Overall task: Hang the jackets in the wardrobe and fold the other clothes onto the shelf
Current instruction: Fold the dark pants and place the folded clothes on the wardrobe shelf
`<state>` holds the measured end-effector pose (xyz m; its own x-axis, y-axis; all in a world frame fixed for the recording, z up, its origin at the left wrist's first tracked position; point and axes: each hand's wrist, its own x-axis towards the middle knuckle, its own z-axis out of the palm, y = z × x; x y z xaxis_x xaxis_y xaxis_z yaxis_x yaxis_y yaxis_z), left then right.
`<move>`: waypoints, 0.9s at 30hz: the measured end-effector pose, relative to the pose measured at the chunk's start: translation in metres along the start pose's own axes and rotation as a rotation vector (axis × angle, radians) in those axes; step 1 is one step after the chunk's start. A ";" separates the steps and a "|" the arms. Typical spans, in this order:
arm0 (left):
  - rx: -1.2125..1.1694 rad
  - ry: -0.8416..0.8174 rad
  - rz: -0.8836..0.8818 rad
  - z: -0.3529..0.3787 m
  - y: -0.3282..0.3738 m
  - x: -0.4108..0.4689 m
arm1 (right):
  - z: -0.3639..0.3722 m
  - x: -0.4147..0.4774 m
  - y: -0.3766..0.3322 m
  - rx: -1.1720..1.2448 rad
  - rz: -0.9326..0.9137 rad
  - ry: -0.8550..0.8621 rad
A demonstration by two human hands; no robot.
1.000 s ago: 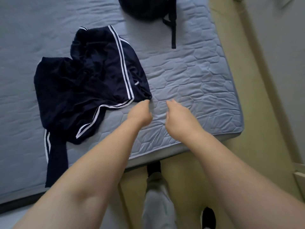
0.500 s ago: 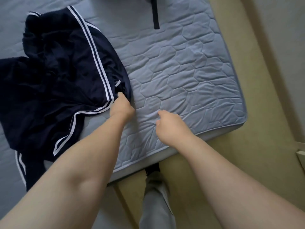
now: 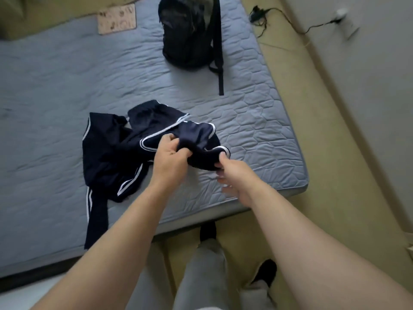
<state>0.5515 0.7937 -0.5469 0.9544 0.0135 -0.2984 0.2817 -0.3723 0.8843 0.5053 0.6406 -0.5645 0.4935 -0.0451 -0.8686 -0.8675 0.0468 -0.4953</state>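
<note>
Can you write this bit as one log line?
left hand: grips garment | right hand: pinches garment | garment: one end raised, rest on mattress

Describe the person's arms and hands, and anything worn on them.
Both arms are bare from the frame edge down to the left hand and right hand: no sleeves show. No glove, watch, bracelet or ring is visible, though the right hand is blurred. Below the arms, the person wears light grey trousers and dark shoes.
</note>
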 end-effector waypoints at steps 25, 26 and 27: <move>-0.557 0.298 -0.157 -0.114 0.192 -0.299 | -0.010 -0.274 -0.035 0.619 -0.309 -0.301; -0.583 0.261 -0.191 -0.118 0.188 -0.295 | -0.009 -0.280 -0.044 0.608 -0.347 -0.317; -0.623 0.187 -0.247 -0.121 0.184 -0.291 | -0.008 -0.286 -0.055 0.585 -0.394 -0.328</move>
<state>0.3372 0.8341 -0.2537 0.8400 0.2101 -0.5002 0.4440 0.2636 0.8564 0.4110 0.6434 -0.2887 0.8311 0.1257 -0.5418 -0.4948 0.6120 -0.6169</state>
